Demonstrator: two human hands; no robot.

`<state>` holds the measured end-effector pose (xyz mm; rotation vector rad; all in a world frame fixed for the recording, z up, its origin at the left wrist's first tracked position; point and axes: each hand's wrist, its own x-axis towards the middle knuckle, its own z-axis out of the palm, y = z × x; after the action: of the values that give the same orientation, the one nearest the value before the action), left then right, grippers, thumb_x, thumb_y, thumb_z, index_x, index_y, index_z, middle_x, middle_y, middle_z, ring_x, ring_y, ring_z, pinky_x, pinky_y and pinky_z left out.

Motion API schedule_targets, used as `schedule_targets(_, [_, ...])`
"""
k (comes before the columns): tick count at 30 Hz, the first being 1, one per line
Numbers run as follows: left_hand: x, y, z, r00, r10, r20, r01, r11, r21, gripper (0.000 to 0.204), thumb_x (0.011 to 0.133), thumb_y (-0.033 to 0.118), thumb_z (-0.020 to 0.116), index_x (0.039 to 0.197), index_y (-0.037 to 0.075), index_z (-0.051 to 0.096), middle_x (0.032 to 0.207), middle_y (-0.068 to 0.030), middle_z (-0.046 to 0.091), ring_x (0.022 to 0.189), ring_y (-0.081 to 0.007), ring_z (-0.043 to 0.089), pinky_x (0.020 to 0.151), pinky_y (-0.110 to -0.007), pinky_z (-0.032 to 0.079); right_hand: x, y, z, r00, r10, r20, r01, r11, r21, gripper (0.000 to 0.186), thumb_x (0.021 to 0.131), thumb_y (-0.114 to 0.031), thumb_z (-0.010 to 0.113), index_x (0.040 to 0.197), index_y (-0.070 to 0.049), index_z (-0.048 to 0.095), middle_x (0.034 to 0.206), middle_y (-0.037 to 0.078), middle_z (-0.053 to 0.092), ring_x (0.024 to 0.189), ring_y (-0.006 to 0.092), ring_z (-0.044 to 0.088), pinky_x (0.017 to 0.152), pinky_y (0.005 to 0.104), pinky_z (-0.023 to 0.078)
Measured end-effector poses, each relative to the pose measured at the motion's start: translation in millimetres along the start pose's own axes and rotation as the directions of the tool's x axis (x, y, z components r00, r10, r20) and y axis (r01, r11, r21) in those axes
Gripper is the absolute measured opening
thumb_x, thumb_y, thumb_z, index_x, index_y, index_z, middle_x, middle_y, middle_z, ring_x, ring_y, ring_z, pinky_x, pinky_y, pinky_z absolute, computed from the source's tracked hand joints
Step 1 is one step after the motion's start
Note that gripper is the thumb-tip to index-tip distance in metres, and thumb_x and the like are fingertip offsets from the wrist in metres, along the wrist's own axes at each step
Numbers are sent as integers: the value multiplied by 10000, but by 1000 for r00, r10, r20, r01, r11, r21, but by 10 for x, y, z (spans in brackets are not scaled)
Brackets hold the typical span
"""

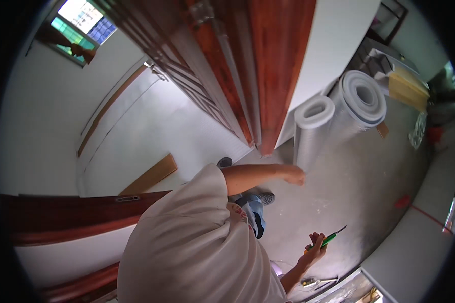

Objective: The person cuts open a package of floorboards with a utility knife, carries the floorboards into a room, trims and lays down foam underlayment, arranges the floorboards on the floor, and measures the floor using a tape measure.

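Note:
My right hand (315,247) is closed around the handle of a green-and-orange utility knife (329,239). Its thin dark blade points up and to the right, over the grey floor. My left arm reaches out from a white short sleeve, and my left hand (292,174) is curled into a loose fist. Nothing shows in it, though its underside is hidden. Just beyond that hand stand two upright rolls of white foam sheeting, a slimmer roll (313,123) and a thicker roll (356,108). The hand looks close to the slimmer one's base; whether they touch I cannot tell.
A red-brown wooden door frame (278,76) rises ahead. Left of it, a brown board (151,174) lies on a pale floor. Boxes with yellowish cardboard (407,86) stand behind the rolls. Small tools (318,282) lie at the lower right. Clear plastic wrap (418,130) lies far right.

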<state>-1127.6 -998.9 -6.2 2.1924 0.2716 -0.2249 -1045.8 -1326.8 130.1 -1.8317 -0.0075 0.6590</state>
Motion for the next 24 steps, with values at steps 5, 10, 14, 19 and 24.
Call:
schedule_targets(5, [-2374, -1109, 736, 837, -436, 332, 457, 889, 16, 286, 815, 251, 601, 917, 24, 741, 901, -183, 724, 786, -355, 672, 739, -486, 514, -228, -571, 235, 903, -161, 398, 351, 810, -469, 242, 900, -208, 669, 1006, 8, 647, 821, 97, 686, 689, 176, 633, 546, 295, 469])
schedule_targets(10, [-4308, -2501, 822, 795, -604, 57, 490, 694, 527, 190, 793, 185, 611, 826, 60, 750, 879, -167, 714, 798, -364, 680, 711, -473, 548, -494, -597, 1021, 768, -160, 620, 605, 499, -621, 247, 861, -207, 681, 997, -7, 631, 751, 228, 613, 645, 403, 571, 641, 451, 484])
schedule_targets(14, [-5352, -2573, 338, 791, -596, -137, 592, 692, 413, 165, 790, 153, 593, 751, 80, 736, 815, -160, 702, 740, -354, 663, 655, -453, 549, -1222, -503, 1892, 794, -46, 606, 563, 429, -706, 265, 843, -241, 684, 979, -17, 646, 796, 214, 657, 720, 379, 636, 679, 467, 489])
schedule_targets(19, [-6291, -2853, 281, 702, -614, -360, 688, 715, 123, 219, 820, 181, 573, 809, 62, 757, 904, -147, 730, 846, -344, 700, 755, -448, 572, -2265, -459, 3561, 624, 19, 781, 712, 399, -579, 324, 845, -273, 700, 1068, -41, 659, 875, 219, 688, 816, 382, 673, 732, 443, 514])
schedule_targets(24, [-7198, -2879, 438, 264, -924, -277, 559, 381, -736, 262, 807, 224, 555, 811, 27, 727, 873, -214, 705, 811, -390, 670, 763, -483, 535, -3186, -485, 4915, 259, 196, 946, 799, 506, -324, 369, 860, -310, 709, 1113, -48, 649, 906, 179, 706, 852, 310, 696, 773, 381, 520])
